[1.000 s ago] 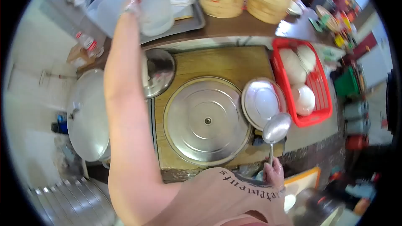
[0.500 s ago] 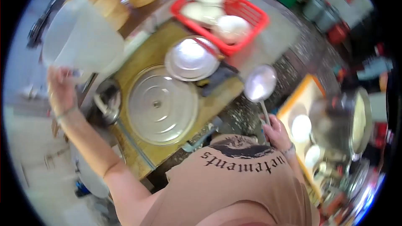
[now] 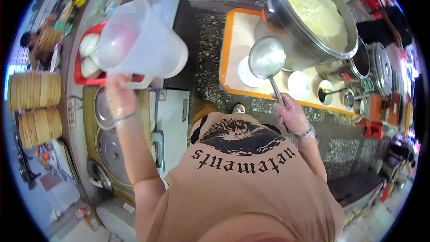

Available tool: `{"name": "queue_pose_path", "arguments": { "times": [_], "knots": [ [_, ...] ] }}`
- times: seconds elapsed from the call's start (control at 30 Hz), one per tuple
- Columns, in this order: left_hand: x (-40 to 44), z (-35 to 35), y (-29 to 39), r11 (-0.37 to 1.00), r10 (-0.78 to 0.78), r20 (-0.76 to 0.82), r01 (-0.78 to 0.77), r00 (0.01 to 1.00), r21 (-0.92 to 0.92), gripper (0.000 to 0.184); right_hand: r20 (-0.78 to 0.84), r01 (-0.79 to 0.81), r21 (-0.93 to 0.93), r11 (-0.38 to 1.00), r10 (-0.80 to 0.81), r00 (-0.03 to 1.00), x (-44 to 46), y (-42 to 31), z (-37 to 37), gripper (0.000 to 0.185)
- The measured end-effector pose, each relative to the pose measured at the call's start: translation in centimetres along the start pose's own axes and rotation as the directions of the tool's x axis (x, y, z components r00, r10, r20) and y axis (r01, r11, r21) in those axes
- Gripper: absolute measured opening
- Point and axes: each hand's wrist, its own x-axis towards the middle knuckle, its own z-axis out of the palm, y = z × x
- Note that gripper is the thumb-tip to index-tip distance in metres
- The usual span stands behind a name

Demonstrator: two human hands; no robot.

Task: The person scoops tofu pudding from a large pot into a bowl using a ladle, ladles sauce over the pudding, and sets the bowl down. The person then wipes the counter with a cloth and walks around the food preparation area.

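My left hand (image 3: 120, 96), in a clear plastic glove, is closed around the handle of a large translucent plastic pitcher (image 3: 148, 45). The pitcher is tilted on its side in the air, its wide mouth toward the left, and looks to have no contents. In my gloved right hand (image 3: 292, 115) is the handle of a metal ladle (image 3: 267, 57) with a broad shallow bowl. The ladle hangs over the orange-edged table (image 3: 230, 58), in front of a big steel pot (image 3: 286, 40) filled with a pale yellow mass (image 3: 316, 13). White bowls (image 3: 299, 85) stand on that table.
A red basket (image 3: 83, 80) of white bowls sits behind the pitcher. Round metal lids (image 3: 112, 157) lie on the left counter beside bamboo steamers (image 3: 36, 92). Speckled floor (image 3: 208, 54) separates counter and table. Another person (image 3: 380, 29) stands at the far right.
My view has turned right, toward the pot and table. The pitcher, still in my left hand, now lies tilted in front of the red basket. The ladle is now over the orange-edged table.
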Motion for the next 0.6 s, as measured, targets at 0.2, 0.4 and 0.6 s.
{"name": "queue_pose_path", "arguments": {
  "times": [0.2, 0.4, 0.6],
  "knots": [
    [6.6, 9.4, -17.4, 0.972, -0.234, 0.189, 0.223, 0.954, 0.08, 0.03, -0.216, 0.067, 0.155, 0.986, -0.032, 0.976, 0.1, 0.1, -4.7, 0.034],
    [10.2, 15.9, -30.7, 0.869, -0.473, 0.284, 0.388, 0.834, 0.309, 0.036, -0.565, 0.172, 0.183, 0.968, -0.04, 0.824, 2.2, -3.8, -8.5, 0.035],
    [8.8, 17.1, -37.5, 0.742, -0.648, 0.319, 0.478, 0.692, 0.471, 0.034, -0.735, -0.081, -0.014, 0.997, 0.045, 0.677, 4.2, -6.9, -16.7, 0.034]
  ]
}}
